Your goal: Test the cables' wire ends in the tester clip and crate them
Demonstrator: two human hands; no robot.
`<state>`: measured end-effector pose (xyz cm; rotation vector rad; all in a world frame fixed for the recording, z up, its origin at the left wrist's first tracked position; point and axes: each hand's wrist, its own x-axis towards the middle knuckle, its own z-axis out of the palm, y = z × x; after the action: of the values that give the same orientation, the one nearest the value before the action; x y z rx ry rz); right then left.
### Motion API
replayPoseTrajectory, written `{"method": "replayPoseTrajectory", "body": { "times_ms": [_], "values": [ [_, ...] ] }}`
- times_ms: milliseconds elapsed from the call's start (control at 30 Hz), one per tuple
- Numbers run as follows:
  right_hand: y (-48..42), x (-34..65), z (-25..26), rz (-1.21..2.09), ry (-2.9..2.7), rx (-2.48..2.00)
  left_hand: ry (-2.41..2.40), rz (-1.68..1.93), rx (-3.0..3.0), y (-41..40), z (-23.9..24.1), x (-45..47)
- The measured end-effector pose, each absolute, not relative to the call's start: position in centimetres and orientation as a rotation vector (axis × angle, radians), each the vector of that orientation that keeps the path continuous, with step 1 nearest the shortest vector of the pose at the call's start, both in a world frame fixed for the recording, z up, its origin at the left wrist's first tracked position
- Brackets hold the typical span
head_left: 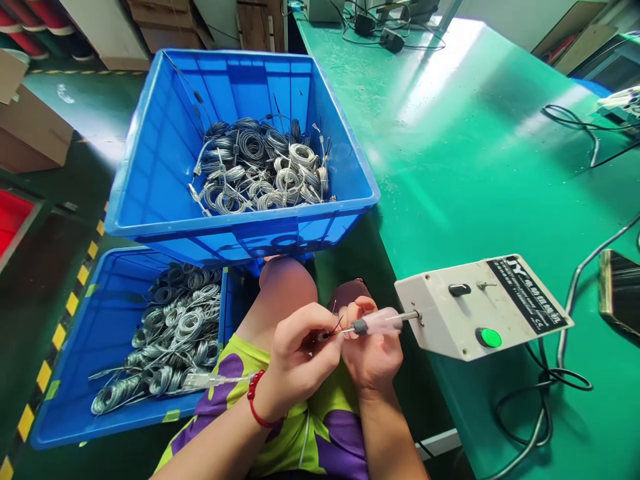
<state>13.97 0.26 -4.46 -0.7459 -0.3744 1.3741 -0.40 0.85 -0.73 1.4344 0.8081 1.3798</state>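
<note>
My left hand (300,353), with a red bead bracelet at the wrist, pinches thin wire ends (334,328) in front of a clear plastic nozzle (381,323). My right hand (373,353) is closed just under that nozzle, fingers curled by the wire tips. The nozzle sticks out of the side of a white control box (480,308) with a green button, which sits at the edge of the green table. A braided silver cable (215,380) trails from my hands across my lap to the left.
Two blue crates stand to my left: an upper one (165,147) and a lower one (70,373), both holding several coiled silver cables. A phone (620,290) lies at the right on the green table (475,147). Black cords loop below the box.
</note>
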Motion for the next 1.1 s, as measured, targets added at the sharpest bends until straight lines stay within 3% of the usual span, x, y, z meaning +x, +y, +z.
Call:
{"method": "replayPoseTrajectory", "body": {
  "times_ms": [633, 900, 1100],
  "values": [
    [-3.5, 11.0, -4.9, 1.253, -0.812, -0.857, 0.692, 1.536, 1.486, 0.1, -0.9, -1.5],
    [-4.7, 9.4, -2.6, 1.049, -0.785, -0.911, 0.62, 1.561, 1.504, -0.2, -0.8, -2.1],
    [-4.6, 9.0, -0.2, 1.166, -0.674, -0.908, 0.606, 1.552, 1.541, -0.2, -0.6, -2.1]
  ]
}}
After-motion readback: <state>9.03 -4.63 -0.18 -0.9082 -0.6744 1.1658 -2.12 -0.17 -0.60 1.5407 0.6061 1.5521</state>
